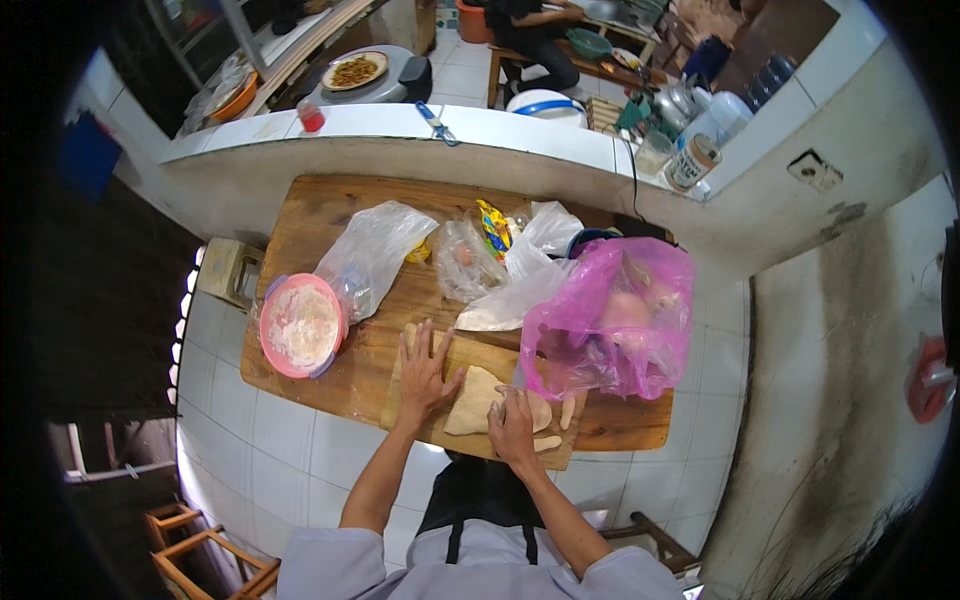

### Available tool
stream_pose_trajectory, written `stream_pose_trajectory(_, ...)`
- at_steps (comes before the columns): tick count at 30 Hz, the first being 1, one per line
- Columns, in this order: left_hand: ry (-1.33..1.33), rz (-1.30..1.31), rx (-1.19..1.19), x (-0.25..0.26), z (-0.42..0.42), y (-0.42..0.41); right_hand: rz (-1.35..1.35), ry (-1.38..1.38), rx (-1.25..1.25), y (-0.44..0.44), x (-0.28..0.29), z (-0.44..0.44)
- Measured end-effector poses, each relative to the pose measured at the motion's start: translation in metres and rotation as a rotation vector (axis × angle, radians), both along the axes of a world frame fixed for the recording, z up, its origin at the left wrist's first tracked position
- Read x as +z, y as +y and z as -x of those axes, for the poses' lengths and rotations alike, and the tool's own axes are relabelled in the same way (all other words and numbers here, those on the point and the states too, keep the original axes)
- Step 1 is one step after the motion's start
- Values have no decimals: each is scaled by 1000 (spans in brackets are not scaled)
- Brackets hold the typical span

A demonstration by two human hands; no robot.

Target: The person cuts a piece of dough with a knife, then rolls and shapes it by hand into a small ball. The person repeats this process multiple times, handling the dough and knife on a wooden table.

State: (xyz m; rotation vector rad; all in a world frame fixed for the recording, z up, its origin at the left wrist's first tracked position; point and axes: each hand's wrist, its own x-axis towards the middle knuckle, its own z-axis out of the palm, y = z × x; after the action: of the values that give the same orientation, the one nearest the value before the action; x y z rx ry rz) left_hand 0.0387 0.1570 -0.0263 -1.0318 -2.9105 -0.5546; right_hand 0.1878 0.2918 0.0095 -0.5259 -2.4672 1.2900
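A flattened sheet of pale dough (pixel 470 403) lies on a wooden board (pixel 401 397) at the near edge of the wooden table (pixel 379 382). My left hand (pixel 426 373) rests on the board just left of the dough, fingers spread, holding nothing. My right hand (pixel 514 427) is over the dough's right part, its fingers bent; whether it holds a small tool is hidden. Beside it on the board lie cut strips of dough (pixel 568 412). A grey edge, perhaps a blade, shows partly by the pink bag.
A pink bowl of flour (pixel 302 325) stands at the left. Clear plastic bags (pixel 390 240), a yellow packet (pixel 495 229) and a filled pink plastic bag (pixel 652 300) lie behind and right. Beyond, a tiled ledge (pixel 360 124) carries jars; another person (pixel 536 37) sits past it.
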Motion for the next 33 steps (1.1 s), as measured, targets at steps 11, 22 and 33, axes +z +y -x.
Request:
stream_pose_trajectory(11,-73,39,52,-5,18,7,-108,29,9,-9,-26,42)
stream_pose_trajectory(22,-22,29,68,-6,35,18,-173,-23,52,-10,-33,38)
stream_pose_trajectory(33,123,-213,105,-21,32,7,-117,67,-26,-8,4,-22)
